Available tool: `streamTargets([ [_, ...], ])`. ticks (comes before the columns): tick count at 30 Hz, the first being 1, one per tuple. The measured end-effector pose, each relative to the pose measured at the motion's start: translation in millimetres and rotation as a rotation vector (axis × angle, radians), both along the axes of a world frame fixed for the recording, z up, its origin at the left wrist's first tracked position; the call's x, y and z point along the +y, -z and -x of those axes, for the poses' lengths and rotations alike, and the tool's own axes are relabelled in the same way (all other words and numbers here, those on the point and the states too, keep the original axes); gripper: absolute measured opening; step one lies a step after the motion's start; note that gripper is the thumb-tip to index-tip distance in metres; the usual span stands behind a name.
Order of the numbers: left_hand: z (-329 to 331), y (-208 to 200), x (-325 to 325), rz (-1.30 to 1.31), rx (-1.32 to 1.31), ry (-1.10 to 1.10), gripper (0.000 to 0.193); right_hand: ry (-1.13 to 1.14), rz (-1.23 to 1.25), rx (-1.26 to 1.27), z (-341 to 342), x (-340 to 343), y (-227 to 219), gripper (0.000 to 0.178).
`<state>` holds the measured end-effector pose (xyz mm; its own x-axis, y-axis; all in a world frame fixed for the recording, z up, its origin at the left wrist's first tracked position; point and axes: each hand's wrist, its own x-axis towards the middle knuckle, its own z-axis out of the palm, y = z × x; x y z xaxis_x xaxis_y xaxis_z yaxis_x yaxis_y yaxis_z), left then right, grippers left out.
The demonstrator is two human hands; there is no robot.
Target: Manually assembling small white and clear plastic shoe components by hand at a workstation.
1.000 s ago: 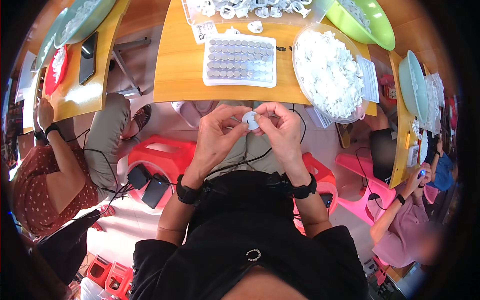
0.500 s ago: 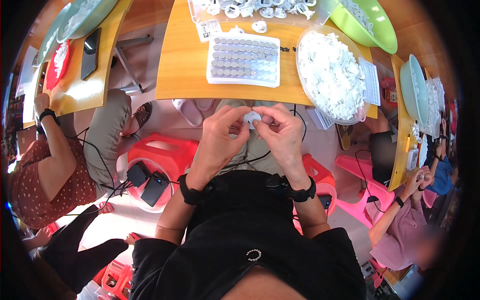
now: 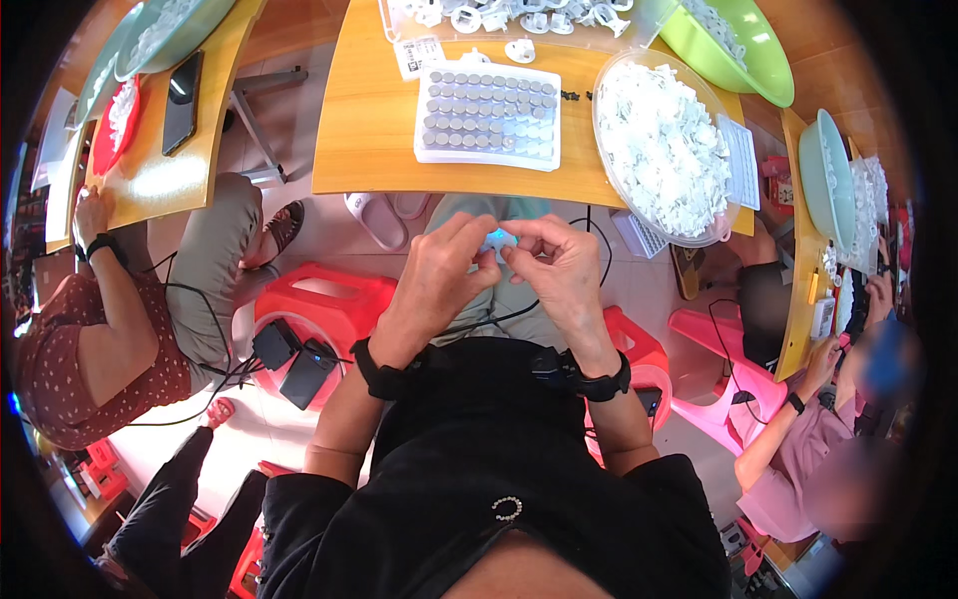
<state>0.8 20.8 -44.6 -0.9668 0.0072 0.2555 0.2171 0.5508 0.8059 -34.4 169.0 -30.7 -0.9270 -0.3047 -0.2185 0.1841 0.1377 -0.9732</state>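
Note:
My left hand (image 3: 444, 280) and my right hand (image 3: 561, 280) meet over my lap, in front of the table edge. Fingers and thumbs of both pinch a small white plastic part (image 3: 498, 240), which glows blue. Most of it is hidden by the fingertips. Just beyond, on the table, a white tray (image 3: 488, 160) carries rows of silver button cells (image 3: 467, 108). To its right stands a clear round tub (image 3: 720, 232) heaped with small white pieces (image 3: 664, 145).
Behind the tray lies a clear bin (image 3: 404, 30) of white ring-shaped parts, with a green basin (image 3: 768, 60) at its right. Red stools (image 3: 329, 290) flank me, the left one bearing black boxes (image 3: 304, 374) and cables. Co-workers sit on both sides.
The white part between my fingers has lit up blue and tilted, so its round face shows less. Both hands stay nearly in place. Co-workers at either side have shifted their arms.

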Motion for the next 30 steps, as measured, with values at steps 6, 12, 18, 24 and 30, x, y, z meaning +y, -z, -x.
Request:
streamTargets([
  [6,3.1,-0.2,1.7,-0.657,-0.228,-0.100,0.024,0.073,0.164,-0.040,1.4,-6.7,3.0,0.017],
  [12,1.8,-1.4,2.1,-1.254,-0.449,-0.119,0.020,0.123,0.120,0.184,-1.6,-11.5,2.5,0.016],
  [18,0.4,-10.7,3.8,-1.341,-0.453,-0.082,0.019,0.143,0.115,0.285,-2.5,-11.5,-9.9,0.015],
  [24,2.7,-6.2,4.4,-1.487,-0.431,-0.042,0.017,0.124,0.053,0.329,-5.1,-10.7,-15.9,0.016],
  [30,7.8,-7.5,8.8,-1.551,-0.430,-0.026,0.016,0.139,0.040,0.379,-1.3,-10.6,-19.0,0.017],
])
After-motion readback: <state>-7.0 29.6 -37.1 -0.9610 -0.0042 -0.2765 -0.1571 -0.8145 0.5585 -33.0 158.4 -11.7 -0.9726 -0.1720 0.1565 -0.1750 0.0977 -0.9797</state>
